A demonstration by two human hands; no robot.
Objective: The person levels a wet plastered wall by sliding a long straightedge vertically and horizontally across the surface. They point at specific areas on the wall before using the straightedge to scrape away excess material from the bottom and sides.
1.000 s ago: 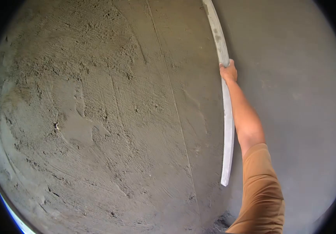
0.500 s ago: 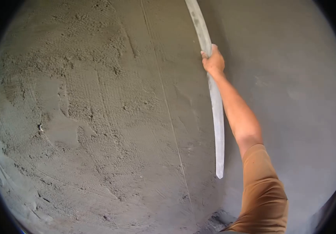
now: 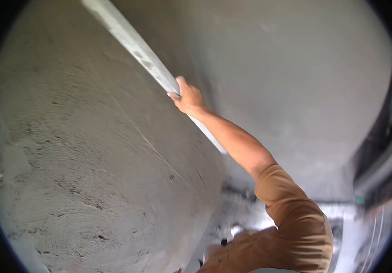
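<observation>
My right hand is wrapped around a long, pale metal plasterer's straightedge, closer to its lower end. The straightedge slants from the upper left down to the right, and its top runs out of view. Part of its lower length passes behind my forearm, with the tip showing just left of it. Behind it is a wall of rough, wet-looking grey plaster, pitted and streaked, with a thin line scored across it. My left hand does not show.
A smoother grey wall meets the rough one at a corner. Below it, the floor is strewn with blurred debris. Dark, blurred shapes stand at the right edge. My brown sleeve fills the lower middle.
The straightedge has gone from nearly upright to a strong slant, its upper part swinging left. My right hand still grips it. The view has turned, bringing in the floor and right edge.
</observation>
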